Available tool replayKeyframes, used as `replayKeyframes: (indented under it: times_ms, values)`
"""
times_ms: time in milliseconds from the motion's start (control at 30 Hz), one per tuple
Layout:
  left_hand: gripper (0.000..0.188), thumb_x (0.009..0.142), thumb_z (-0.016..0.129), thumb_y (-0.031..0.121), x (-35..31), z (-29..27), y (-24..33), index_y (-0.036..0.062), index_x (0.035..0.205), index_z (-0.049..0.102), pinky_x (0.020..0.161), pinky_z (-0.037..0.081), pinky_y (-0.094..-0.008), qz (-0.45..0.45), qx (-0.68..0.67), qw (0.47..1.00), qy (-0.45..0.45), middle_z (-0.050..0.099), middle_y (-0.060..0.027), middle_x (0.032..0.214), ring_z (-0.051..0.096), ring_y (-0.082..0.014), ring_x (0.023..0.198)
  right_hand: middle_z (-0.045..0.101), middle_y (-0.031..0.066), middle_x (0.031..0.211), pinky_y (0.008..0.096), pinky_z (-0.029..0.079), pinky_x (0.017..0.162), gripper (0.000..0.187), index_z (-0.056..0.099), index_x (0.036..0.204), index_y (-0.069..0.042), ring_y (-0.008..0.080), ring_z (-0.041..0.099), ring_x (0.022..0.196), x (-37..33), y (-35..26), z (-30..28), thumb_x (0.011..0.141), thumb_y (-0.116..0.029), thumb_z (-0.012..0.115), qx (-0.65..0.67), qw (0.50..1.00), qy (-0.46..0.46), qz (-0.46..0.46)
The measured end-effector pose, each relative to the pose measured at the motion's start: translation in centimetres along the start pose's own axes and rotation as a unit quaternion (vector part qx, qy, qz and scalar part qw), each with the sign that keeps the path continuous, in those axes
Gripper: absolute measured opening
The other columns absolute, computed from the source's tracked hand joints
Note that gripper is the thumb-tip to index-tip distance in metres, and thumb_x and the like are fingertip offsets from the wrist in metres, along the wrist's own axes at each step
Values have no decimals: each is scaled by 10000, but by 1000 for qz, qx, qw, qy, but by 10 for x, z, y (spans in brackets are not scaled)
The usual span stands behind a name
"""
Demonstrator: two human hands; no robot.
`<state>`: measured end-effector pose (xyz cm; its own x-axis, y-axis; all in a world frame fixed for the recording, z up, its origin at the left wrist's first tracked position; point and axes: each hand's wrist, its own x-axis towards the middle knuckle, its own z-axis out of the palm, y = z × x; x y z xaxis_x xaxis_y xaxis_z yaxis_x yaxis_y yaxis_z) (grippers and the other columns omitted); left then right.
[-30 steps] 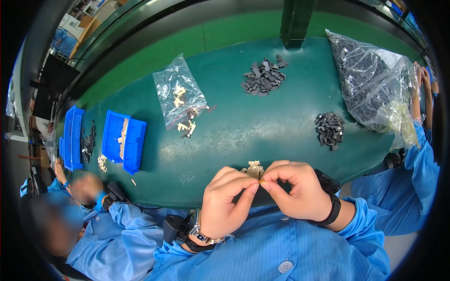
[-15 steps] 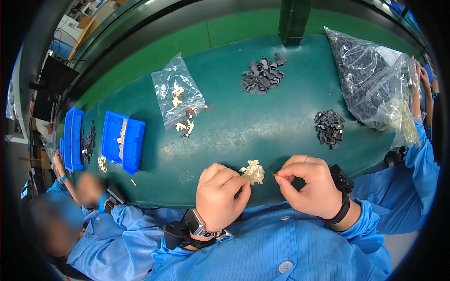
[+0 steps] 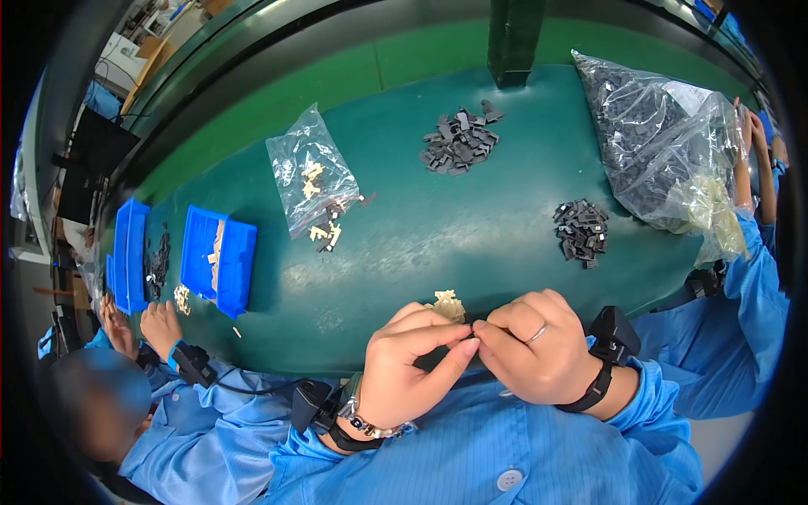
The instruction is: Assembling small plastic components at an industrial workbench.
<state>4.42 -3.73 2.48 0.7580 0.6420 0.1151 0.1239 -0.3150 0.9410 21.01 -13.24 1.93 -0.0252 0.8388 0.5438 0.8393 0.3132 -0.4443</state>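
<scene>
My left hand [image 3: 412, 364] and my right hand [image 3: 539, 349] meet fingertip to fingertip near the front edge of the table. Both are closed in a pinch. The small orange-brown piece seen earlier in the right fingers is now almost wholly covered by the fingertips. Whatever the left thumb and finger grip is too small to name. Just beyond the touching fingers lies a pile of cream plastic pieces [image 3: 446, 306], partly hidden by my hands.
Farther off are a pile of dark grey parts [image 3: 459, 141], a pile of black parts [image 3: 581, 233], a large bag of dark parts [image 3: 640, 135] and a clear bag [image 3: 295, 143]. Blue bins [image 3: 240, 268] stand left. Co-workers' hands [image 3: 160, 328] show at left and far right.
My hands have come together; they were apart, with the right pinching the small orange-brown piece. The left hand has turned and moved right. At left, a co-worker's hands have shifted.
</scene>
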Motion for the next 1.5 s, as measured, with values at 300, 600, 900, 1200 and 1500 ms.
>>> replayKeyframes:
  times_ms: [300,600,900,1200,1500]
  values:
    - [75,769,683,-66,3,2,-6,-36,839,688,676,453,-306,-4,-10,1000,25,659,-92,759,573,-198,715,629,70,825,335,470,600,153,673,860,-9,228,594,656,0,7,-4,715,-7,725,184,974,7,131]
    - [143,721,718,-19,5,0,-3,9,861,704,664,464,-303,30,45,999,-2,661,-71,752,593,-217,711,612,95,759,325,454,575,103,618,802,-23,246,595,666,5,10,-8,750,52,666,259,951,-55,161]
    - [258,729,594,-122,-5,-8,-17,-70,969,671,774,445,-303,-22,-116,991,67,636,-87,816,570,-171,801,577,146,834,425,474,715,198,575,920,-24,349,589,801,76,53,-43,745,28,652,-75,995,18,69]
    - [274,722,596,-91,-11,-12,-23,-28,972,688,794,469,-316,-13,-122,990,63,672,-75,825,603,-190,823,652,173,872,454,497,759,468,485,1222,-15,371,626,877,116,149,1,774,104,543,-147,982,-72,89]
    - [271,735,637,-108,-11,-17,-20,-33,988,695,769,451,-309,0,-72,993,99,653,-93,858,577,-194,815,677,148,847,420,519,714,480,459,1233,-18,341,667,813,109,100,-14,794,30,650,22,987,-71,140]
